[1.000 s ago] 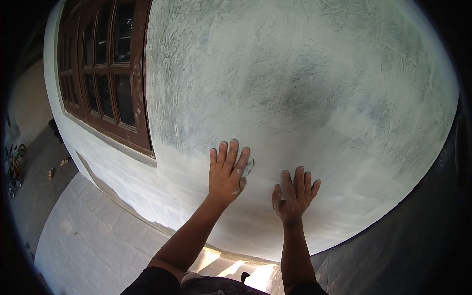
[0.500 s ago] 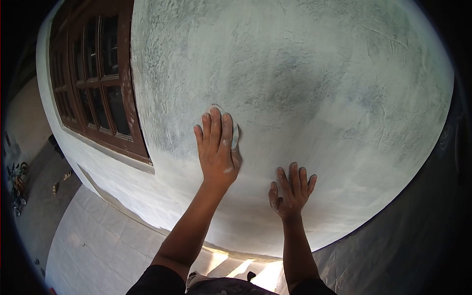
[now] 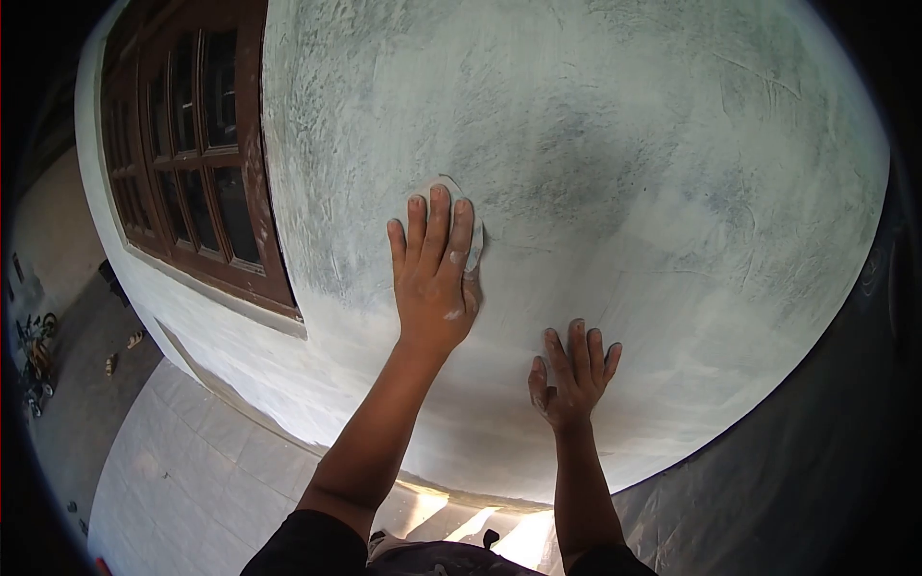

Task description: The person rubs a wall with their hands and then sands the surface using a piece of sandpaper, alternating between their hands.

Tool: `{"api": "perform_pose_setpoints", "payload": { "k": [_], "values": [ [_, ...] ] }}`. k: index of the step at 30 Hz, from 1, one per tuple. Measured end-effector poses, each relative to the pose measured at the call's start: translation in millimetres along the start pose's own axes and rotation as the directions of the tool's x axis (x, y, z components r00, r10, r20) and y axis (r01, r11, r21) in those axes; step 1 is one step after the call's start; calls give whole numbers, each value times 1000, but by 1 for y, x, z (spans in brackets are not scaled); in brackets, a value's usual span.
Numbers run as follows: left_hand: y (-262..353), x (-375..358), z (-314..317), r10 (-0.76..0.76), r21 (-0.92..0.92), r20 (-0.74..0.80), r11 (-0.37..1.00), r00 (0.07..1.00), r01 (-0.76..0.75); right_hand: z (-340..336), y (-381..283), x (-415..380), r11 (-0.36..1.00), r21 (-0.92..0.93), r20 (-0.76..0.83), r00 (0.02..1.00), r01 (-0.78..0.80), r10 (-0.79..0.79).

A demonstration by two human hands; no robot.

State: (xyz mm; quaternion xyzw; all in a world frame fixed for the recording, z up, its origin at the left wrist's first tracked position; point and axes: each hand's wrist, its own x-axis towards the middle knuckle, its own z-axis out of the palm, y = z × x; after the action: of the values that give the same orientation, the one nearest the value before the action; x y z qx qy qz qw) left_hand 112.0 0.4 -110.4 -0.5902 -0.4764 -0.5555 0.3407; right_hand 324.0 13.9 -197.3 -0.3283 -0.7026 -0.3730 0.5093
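Observation:
My left hand (image 3: 434, 280) lies flat on the pale grey-green plastered wall (image 3: 663, 278), fingers pointing up. Under its palm and fingers it presses a thin pale sheet of sandpaper (image 3: 476, 242) against the wall. Only the sheet's edges show, above the fingertips and beside the thumb. Lower and to the right, my right hand (image 3: 573, 381) rests on the wall with fingers spread and nothing visible in it. Whitish dust marks both hands. Around them the plaster is rough and darker higher up, smoother and whiter lower down.
A brown wooden window (image 3: 197, 158) with glass panes is set in the wall at left. A light sheet (image 3: 192, 461) covers the ground along the wall's foot. Dark sheeting (image 3: 768, 480) is at right. Sandals (image 3: 111, 365) and a plant (image 3: 36, 336) are far left.
My left hand has slid up the wall and slightly right, carrying the sandpaper with it. My right hand stays in nearly the same place.

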Motion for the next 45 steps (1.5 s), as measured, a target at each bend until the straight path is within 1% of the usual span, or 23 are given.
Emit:
{"api": "perform_pose_setpoints", "payload": {
  "k": [2,3,5,7,8,10,11,13,14,17,19,21,22,24,25,29,31,33,36,37,40,43,45],
  "values": [
    [0,-8,5,15,-1,-16,1000,1000,-15,-1,1,-1,1000,-10,8,1000,-18,18],
    [-2,-33,9,-21,19,-2,1000,1000,21,-2,1,0,1000,-10,9,1000,4,-3],
    [-16,-120,28,-18,44,-15,999,1000,18,-3,3,1,1000,-12,9,1000,27,-27],
    [-13,-164,30,-65,3,-12,998,998,65,-2,2,2,999,-9,-5,999,33,-33],
    [-14,-155,28,-60,1,-9,998,998,60,-1,1,2,1000,-11,-5,1000,27,-27],
    [-13,-113,21,9,-9,-25,1000,1000,-9,-1,1,2,1000,-9,-9,1000,25,-25],
    [-11,-84,17,36,31,-17,999,999,-36,-1,1,3,1000,-7,-9,1000,27,-27],
    [-3,-24,2,36,28,10,999,999,-36,-2,-1,2,1000,-7,2,1000,14,-14],
    [-1,-10,-1,36,22,34,999,999,-37,-2,-2,1,1000,-9,2,1000,11,-11],
    [-7,-17,7,65,28,-12,998,998,-64,0,-5,-2,999,-17,20,999,-42,43],
    [-16,-72,14,23,14,-30,1000,999,-22,2,-7,-2,998,-8,8,998,-64,64],
    [-32,-150,28,28,38,-33,999,999,-26,2,-9,-4,998,-9,5,998,-55,55],
    [-32,-154,25,37,32,-29,999,999,-36,3,-10,-3,999,-5,-3,999,-46,46],
    [-29,-148,18,46,16,3,999,999,-46,4,-12,-2,998,-12,-8,998,-56,56],
    [-34,-138,21,84,28,16,996,996,-84,3,-12,-2,999,-8,-5,999,-53,53],
    [-19,-33,3,94,39,59,995,994,-96,6,-15,-5,998,-21,-13,998,-61,61],
    [-18,-9,-1,145,72,67,986,987,-150,6,-21,-5,990,-25,0,990,-142,142],
    [-23,-39,2,124,57,65,990,990,-128,7,-26,-6,985,-27,1,986,-168,168],
    [-39,-135,18,85,14,23,996,996,-85,7,-26,-7,983,-29,1,984,-181,181],
    [-40,-144,20,103,9,22,995,994,-103,9,-27,-7,983,-25,11,984,-180,180],
    [-39,-143,18,127,53,39,990,991,-128,9,-26,-7,984,-30,18,985,-174,174],
    [-26,-60,7,146,49,48,988,988,-148,10,-30,-9,978,-22,28,978,-207,208],
    [-16,-21,-4,89,44,83,995,993,-93,10,-35,-11,971,-16,32,971,-237,237]
  ]
}}
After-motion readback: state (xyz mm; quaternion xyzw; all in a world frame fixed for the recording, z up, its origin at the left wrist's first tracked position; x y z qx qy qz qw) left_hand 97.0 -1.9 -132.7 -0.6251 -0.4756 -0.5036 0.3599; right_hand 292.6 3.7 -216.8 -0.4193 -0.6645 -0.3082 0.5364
